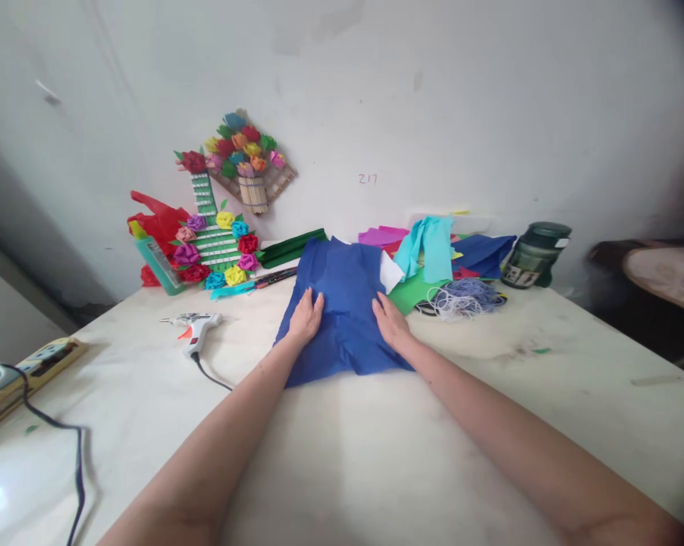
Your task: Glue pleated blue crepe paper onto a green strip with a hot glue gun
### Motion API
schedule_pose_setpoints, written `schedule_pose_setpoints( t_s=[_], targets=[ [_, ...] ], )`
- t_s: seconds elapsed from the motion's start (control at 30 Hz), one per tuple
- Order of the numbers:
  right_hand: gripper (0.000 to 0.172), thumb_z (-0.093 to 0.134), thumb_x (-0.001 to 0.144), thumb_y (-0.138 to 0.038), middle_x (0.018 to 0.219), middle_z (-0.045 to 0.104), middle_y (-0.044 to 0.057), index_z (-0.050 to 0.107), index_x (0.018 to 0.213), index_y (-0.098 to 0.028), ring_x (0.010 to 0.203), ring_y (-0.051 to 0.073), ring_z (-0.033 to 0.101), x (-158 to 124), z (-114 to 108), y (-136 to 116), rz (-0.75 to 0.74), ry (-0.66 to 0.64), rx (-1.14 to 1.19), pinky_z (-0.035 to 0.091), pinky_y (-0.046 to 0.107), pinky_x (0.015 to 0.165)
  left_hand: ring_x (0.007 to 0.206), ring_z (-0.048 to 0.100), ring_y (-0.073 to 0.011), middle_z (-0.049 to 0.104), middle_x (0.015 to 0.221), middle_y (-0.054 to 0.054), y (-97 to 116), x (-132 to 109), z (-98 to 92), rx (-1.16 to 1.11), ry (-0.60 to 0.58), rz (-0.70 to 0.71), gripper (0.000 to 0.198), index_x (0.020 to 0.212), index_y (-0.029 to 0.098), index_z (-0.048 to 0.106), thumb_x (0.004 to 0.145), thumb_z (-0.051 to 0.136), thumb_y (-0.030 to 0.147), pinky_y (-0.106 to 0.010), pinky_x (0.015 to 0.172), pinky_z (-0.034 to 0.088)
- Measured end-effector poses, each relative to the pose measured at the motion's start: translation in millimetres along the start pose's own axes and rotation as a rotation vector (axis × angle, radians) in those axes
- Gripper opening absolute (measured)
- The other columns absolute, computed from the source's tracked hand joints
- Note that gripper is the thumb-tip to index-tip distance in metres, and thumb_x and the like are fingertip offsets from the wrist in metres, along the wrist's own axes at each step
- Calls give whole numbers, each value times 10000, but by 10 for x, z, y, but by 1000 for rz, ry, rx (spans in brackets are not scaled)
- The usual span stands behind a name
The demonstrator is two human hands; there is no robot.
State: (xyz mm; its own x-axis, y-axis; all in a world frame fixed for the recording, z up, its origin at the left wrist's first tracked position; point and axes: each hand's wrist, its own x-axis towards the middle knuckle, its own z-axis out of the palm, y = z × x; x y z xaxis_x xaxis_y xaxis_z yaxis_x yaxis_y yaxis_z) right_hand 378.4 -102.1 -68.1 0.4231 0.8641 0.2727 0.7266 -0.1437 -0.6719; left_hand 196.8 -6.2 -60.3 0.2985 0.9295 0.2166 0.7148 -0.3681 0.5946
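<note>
A creased dark blue sheet (347, 303), crepe paper or thin cloth by its look, lies spread in the middle of the table. My left hand (306, 317) rests flat on its left side, fingers stretched out. On the right side of the sheet lies my right hand (390, 322), also flat with the fingers extended. Neither hand grips anything. A white paper corner (391, 274) shows from behind the sheet at its upper right, and a dark green folded sheet (292, 249) lies behind it at the left.
Left of the sheet lies a white glue gun (201, 332) with its cord. A power strip (51, 356) sits at the left edge. Paper-flower crafts (217, 246), a glue bottle (158, 262), coloured sheets (433, 250), tangled string (464, 298) and a dark green jar (535, 256) line the back.
</note>
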Motion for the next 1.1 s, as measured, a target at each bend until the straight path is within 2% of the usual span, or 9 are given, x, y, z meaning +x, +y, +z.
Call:
schedule_pose_setpoints(
  t_s=[0.17, 0.37, 0.47, 0.6, 0.67, 0.77, 0.83, 0.9, 1.1],
  targets=[
    [609, 186, 902, -450, 1409, 334, 135, 354, 1344, -67, 1306, 194, 287, -14, 21, -17, -1, -46, -47, 191, 334, 1081, 1320, 267, -186, 300, 1427, -124, 46, -32, 4, 27, -3, -19, 629, 1367, 81, 286, 892, 194, 484, -301, 1083, 212],
    [574, 261, 899, -421, 1427, 300, 132, 354, 1344, -70, 1325, 193, 237, 201, -106, -117, -114, 91, -121, 161, 329, 1087, 1335, 233, -195, 280, 1442, -87, 111, 55, -73, 79, 36, 3, 614, 1371, 151, 290, 884, 198, 513, -385, 1094, 167],
    [579, 214, 908, -448, 1391, 371, 123, 381, 1331, -89, 1294, 188, 310, 409, -171, -176, -99, 32, -79, 214, 331, 1068, 1326, 256, -181, 318, 1428, -57, 159, 171, -143, 97, 31, 47, 586, 1359, 190, 322, 885, 204, 515, -353, 1092, 172],
    [581, 228, 895, -512, 1370, 412, 83, 418, 1317, -160, 1269, 210, 354, 615, -164, -239, -130, -73, -61, 239, 363, 1052, 1330, 246, -186, 358, 1407, 1, 191, 349, -171, 126, -5, 130, 562, 1324, 249, 386, 875, 219, 542, -379, 1097, 141],
    [609, 215, 880, -561, 1372, 412, 70, 408, 1325, -193, 1259, 219, 372, 656, -119, -255, -108, -161, -27, 257, 372, 1041, 1317, 277, -193, 387, 1389, -1, 189, 406, -154, 117, -45, 119, 586, 1324, 255, 388, 864, 211, 570, -386, 1098, 133],
    [655, 185, 864, -607, 1366, 421, 69, 400, 1332, -203, 1245, 228, 392, 663, -34, -246, -48, -244, 13, 279, 378, 1028, 1260, 381, -210, 437, 1355, -26, 161, 432, -111, 56, -131, 40, 671, 1328, 244, 392, 829, 183, 641, -343, 1065, 227],
    [658, 183, 857, -620, 1348, 446, 65, 422, 1318, -215, 1235, 232, 405, 662, 8, -219, -35, -258, 10, 290, 385, 1018, 1239, 410, -208, 445, 1349, -35, 130, 433, -81, 19, -157, 26, 708, 1320, 229, 409, 816, 166, 663, -304, 1034, 281],
    [661, 185, 849, -634, 1341, 455, 60, 437, 1306, -229, 1234, 233, 404, 676, 25, -185, -27, -252, 13, 294, 391, 1013, 1251, 393, -195, 440, 1353, -36, 96, 444, -56, 15, -150, 57, 694, 1311, 215, 423, 829, 167, 644, -284, 1034, 280],
    [703, 204, 823, -671, 1328, 469, 69, 445, 1301, -215, 1231, 242, 406, 762, 9, -130, -25, -256, 56, 288, 392, 1011, 1231, 419, -208, 471, 1329, 1, 47, 537, -35, 70, -127, 69, 594, 1288, 264, 455, 853, 213, 588, -296, 1023, 304]
  ],
)
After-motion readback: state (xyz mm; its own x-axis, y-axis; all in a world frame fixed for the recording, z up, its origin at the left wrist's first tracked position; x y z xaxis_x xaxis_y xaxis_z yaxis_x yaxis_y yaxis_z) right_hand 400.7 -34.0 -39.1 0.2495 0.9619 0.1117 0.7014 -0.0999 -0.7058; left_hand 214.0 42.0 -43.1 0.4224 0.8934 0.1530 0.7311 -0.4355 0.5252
